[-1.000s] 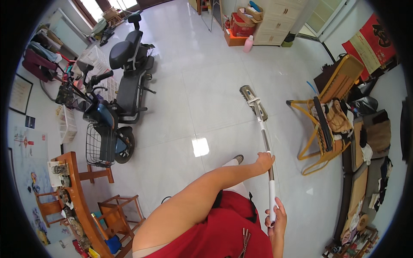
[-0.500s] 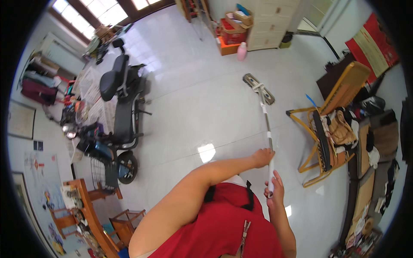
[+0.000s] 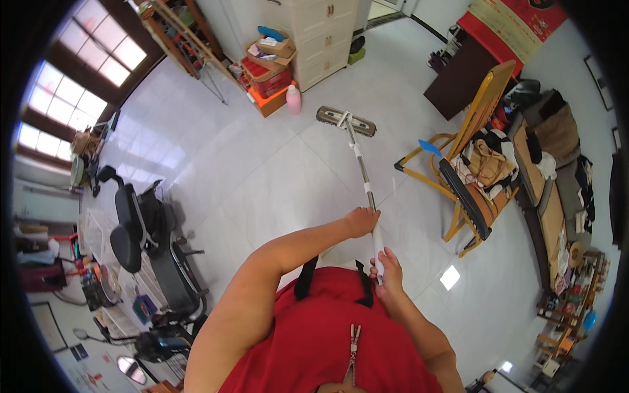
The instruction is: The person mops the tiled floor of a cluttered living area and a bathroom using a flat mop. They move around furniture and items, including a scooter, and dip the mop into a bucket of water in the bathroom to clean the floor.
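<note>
A flat mop (image 3: 362, 126) lies with its wide head on the shiny pale tiled floor (image 3: 262, 177), ahead of me. Its metal pole runs back toward my body and ends in a white grip. My left hand (image 3: 362, 223) is wrapped round the pole just above that grip, its arm reaching across in front of my red top. Lower down, near the handle's end, my right hand (image 3: 388, 267) is closed round the white grip, with the thumb lying along it.
At left stands an electric scooter (image 3: 167, 268). Ahead are a pink bottle (image 3: 293, 99), an orange box (image 3: 270, 103) and a cream drawer cabinet (image 3: 321, 46). A folding chair (image 3: 481, 164) piled with clothes stands at right, before a cluttered sofa (image 3: 540, 216).
My view has turned to the right, so the scooter sits farther left. The mop head has swung from slanted to nearly crosswise. Both hands keep their hold on the handle.
</note>
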